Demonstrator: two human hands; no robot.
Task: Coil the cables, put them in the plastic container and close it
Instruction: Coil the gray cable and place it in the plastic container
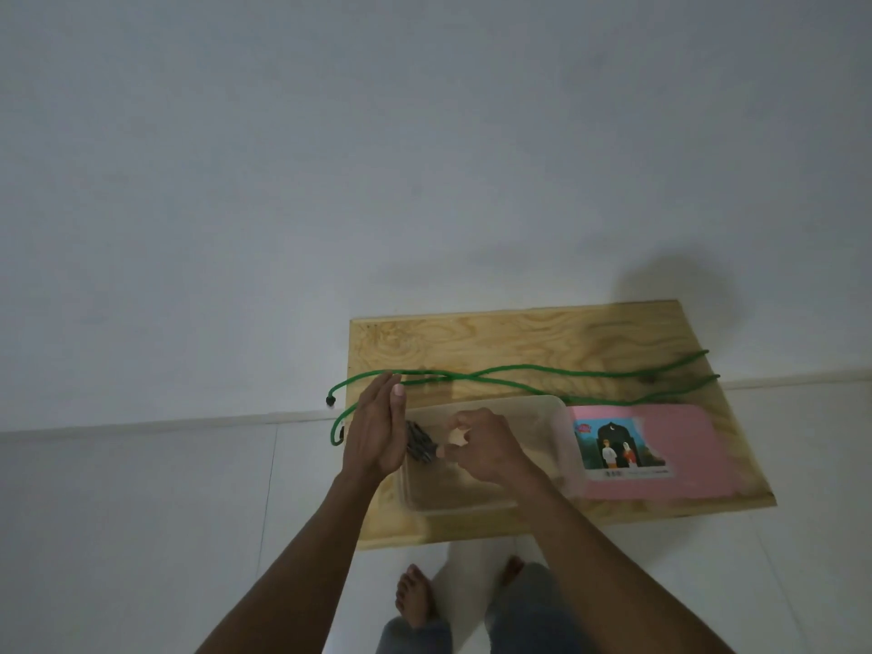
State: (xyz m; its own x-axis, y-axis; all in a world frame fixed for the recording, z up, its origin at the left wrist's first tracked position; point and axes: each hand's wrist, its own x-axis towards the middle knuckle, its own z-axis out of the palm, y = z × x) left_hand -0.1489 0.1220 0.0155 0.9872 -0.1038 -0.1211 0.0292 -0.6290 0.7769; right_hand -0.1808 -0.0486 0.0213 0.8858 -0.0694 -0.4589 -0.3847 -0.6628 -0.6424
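Observation:
A clear plastic container (542,413) stands open on a wooden board (495,342). Its pink lid (684,446), with a picture label, lies flat to the right of it. A long green cable (519,370) stretches across the board behind the container, its ends hanging off the left edge. My left hand (377,431) is held upright over the container's left end with fingers straight, and a dark grey cable (419,445) is wound around its palm. My right hand (481,446) pinches the end of that dark cable just right of the left hand.
The board sits low against a white wall (424,158), on a white tiled floor (141,512). My bare feet (415,597) and jeans show below the board's near edge.

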